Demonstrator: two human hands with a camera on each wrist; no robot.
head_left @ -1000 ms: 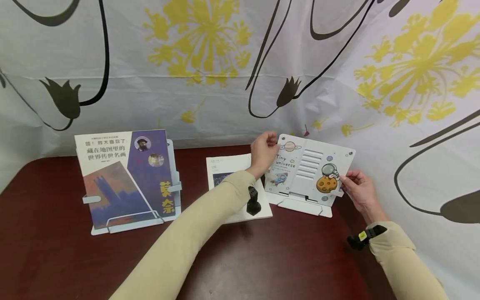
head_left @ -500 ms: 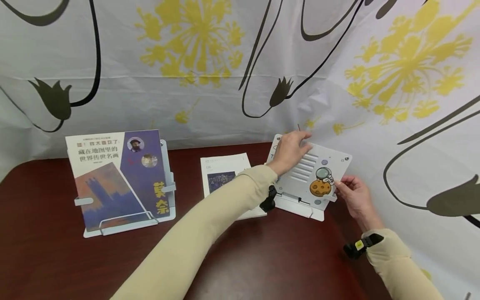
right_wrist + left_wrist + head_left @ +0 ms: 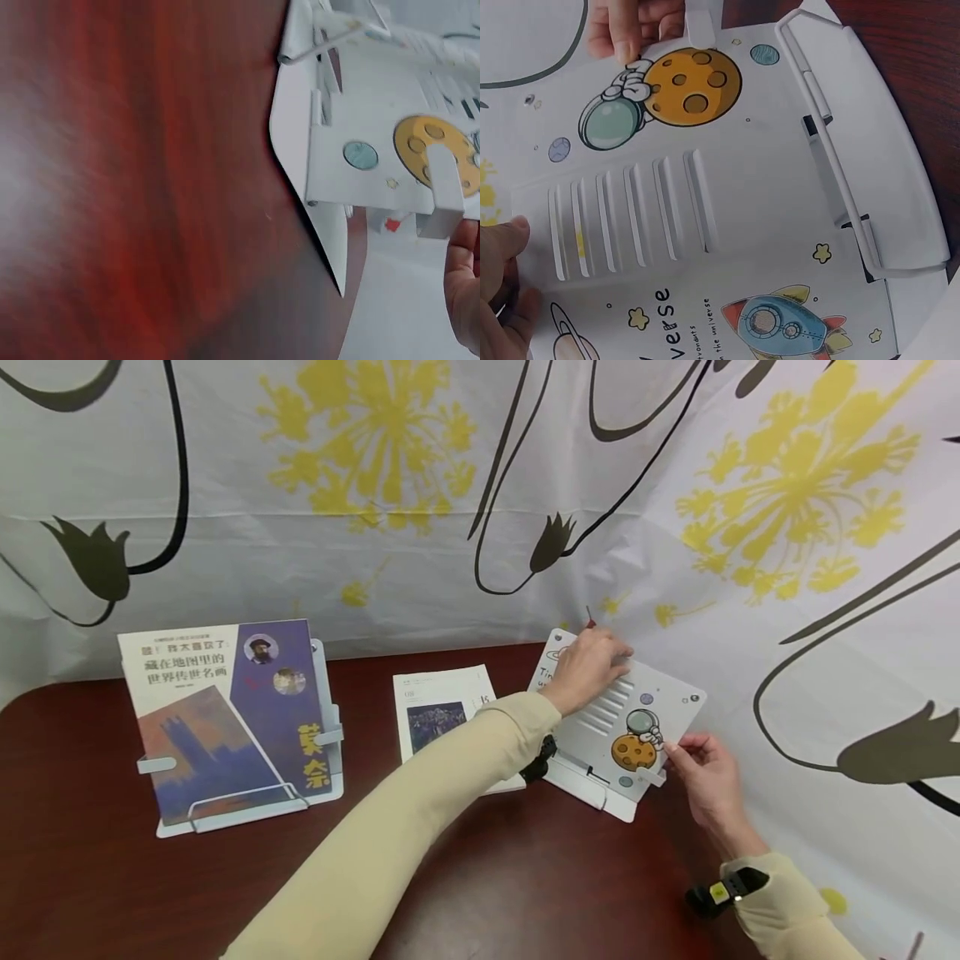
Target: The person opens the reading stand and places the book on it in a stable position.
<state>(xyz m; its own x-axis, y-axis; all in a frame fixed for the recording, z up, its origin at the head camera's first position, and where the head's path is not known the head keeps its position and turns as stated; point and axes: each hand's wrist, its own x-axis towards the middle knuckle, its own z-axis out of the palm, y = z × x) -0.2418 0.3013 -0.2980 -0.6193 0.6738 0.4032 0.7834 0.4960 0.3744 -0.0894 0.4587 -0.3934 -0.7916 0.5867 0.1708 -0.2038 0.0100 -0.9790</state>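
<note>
A white book stand (image 3: 660,693) printed with an astronaut, a planet and a rocket stands tilted back on the table at the right. My left hand (image 3: 588,670) reaches over its front and grips the top edge, covering part of the printed lettering. In the left wrist view, the fingers (image 3: 506,240) of that hand curl at the plate's edge, beside a row of raised slots. At the right edge my right hand (image 3: 708,777) pinches the plate just above the small side clip (image 3: 444,187), thumb in front and the other fingers partly hidden behind.
Left of the stand lies a white book (image 3: 435,689) with a dark picture, partly under my left sleeve. At the far left a purple and cream art book (image 3: 277,718) rests on another pale stand (image 3: 330,760). A patterned curtain (image 3: 450,585) hangs behind the dark red table (image 3: 480,877).
My left hand has moved right, from the stand's left edge to its top edge. The stand has turned, its right side coming nearer, with my right hand holding on throughout.
</note>
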